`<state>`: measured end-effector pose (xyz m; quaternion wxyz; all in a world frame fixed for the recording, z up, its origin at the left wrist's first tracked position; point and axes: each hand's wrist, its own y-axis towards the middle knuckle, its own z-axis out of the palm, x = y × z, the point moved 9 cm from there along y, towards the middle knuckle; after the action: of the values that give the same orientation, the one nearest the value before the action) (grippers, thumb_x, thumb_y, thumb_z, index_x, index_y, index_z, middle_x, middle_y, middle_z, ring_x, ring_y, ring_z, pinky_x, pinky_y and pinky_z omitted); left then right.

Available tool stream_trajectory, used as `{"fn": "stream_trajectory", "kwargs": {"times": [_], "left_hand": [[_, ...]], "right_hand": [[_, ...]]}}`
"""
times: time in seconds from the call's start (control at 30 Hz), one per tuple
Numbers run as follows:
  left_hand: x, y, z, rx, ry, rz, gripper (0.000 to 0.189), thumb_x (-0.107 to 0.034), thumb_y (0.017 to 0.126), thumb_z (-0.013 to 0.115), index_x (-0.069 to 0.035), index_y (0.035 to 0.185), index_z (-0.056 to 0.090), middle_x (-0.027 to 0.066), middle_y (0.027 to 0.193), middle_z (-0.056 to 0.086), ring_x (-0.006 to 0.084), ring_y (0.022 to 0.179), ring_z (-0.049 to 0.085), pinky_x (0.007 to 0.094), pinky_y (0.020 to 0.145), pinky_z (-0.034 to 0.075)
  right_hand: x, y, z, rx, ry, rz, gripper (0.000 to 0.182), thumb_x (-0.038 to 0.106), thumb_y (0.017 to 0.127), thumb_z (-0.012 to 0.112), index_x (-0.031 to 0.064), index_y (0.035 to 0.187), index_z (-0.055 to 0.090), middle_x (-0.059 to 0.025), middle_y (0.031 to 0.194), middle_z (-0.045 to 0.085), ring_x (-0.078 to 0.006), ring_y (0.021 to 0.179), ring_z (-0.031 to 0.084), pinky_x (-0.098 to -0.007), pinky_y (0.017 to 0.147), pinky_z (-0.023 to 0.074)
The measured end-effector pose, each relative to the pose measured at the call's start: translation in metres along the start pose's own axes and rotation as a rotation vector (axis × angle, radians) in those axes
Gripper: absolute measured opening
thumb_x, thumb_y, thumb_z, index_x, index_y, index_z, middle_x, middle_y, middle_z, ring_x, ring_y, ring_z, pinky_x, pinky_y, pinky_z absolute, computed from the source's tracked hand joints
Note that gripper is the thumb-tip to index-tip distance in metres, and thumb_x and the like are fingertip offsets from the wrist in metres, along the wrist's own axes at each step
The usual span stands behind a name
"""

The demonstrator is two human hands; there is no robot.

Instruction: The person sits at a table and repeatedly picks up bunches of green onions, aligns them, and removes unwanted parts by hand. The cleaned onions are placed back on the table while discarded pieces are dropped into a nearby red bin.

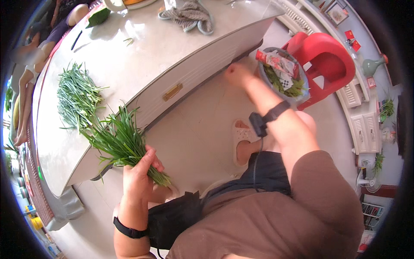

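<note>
My left hand [142, 170] is closed around the stem ends of a bunch of green garlic chives [121, 139]. The leaves fan out over the rim of the pale table, and their tips touch a loose pile of chives [77, 95] lying on the tabletop [136, 64]. My right hand [238, 76] is blurred and reaches down between the table's side and a grey waste bin [266, 77]; whether its fingers hold anything cannot be made out. Inside the bin are green leafy scraps [292, 89] and a red-and-white plastic wrapper [279, 63].
A red plastic chair [326, 61] stands against the bin. On the table lie a crumpled grey-brown cloth [190, 16], a piece of watermelon [98, 17] and a few stray chive bits [128, 41]. Another person's legs [24, 106] show past the table's far side. White cabinets [365, 132] line the right.
</note>
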<state>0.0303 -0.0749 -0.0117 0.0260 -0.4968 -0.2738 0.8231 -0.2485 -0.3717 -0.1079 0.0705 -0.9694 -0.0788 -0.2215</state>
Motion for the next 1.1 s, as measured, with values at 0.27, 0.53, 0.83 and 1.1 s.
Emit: {"fn": "stream_trajectory", "kwargs": {"times": [0.27, 0.53, 0.83, 1.1], "left_hand": [[0.008, 0.007, 0.0, 0.051, 0.076, 0.058, 0.017, -0.01, 0.081, 0.06, 0.0, 0.093, 0.053, 0.0023, 0.06, 0.047, 0.0152, 0.053, 0.047, 0.0291, 0.053, 0.04], [0.011, 0.001, 0.022, 0.223, 0.183, 0.013, 0.014, -0.013, 0.081, 0.061, -0.002, 0.087, 0.055, 0.0026, 0.064, 0.053, 0.0138, 0.057, 0.051, 0.0271, 0.057, 0.042], [0.033, 0.011, 0.025, 0.233, 0.578, -0.039, 0.014, -0.016, 0.079, 0.062, -0.004, 0.078, 0.055, 0.0014, 0.06, 0.053, 0.0105, 0.055, 0.05, 0.0261, 0.052, 0.041], [0.025, 0.01, 0.017, 0.131, 0.882, 0.024, 0.017, -0.02, 0.077, 0.064, -0.003, 0.078, 0.058, 0.0008, 0.056, 0.051, 0.0095, 0.051, 0.047, 0.026, 0.047, 0.039]], "right_hand": [[-0.078, -0.005, -0.175, -0.175, -0.348, 0.102, 0.035, 0.017, 0.072, 0.056, -0.001, 0.102, 0.059, -0.0256, 0.098, 0.06, -0.0347, 0.096, 0.058, -0.0378, 0.084, 0.0454], [0.135, -0.077, -0.111, 0.211, 0.683, -0.315, 0.031, 0.03, 0.089, 0.051, 0.0009, 0.095, 0.058, -0.0012, 0.074, 0.06, -0.0081, 0.067, 0.055, -0.0248, 0.062, 0.0441], [0.248, -0.185, 0.008, 0.973, 0.93, -0.584, 0.07, 0.04, 0.079, 0.065, 0.0002, 0.127, 0.035, -0.0108, 0.117, 0.05, -0.0165, 0.108, 0.046, -0.0304, 0.095, 0.035], [0.219, -0.149, 0.0, 0.805, 1.31, -0.189, 0.019, 0.022, 0.091, 0.048, 0.0063, 0.096, 0.059, -0.0012, 0.093, 0.06, -0.01, 0.088, 0.054, -0.0249, 0.08, 0.0425]]}}
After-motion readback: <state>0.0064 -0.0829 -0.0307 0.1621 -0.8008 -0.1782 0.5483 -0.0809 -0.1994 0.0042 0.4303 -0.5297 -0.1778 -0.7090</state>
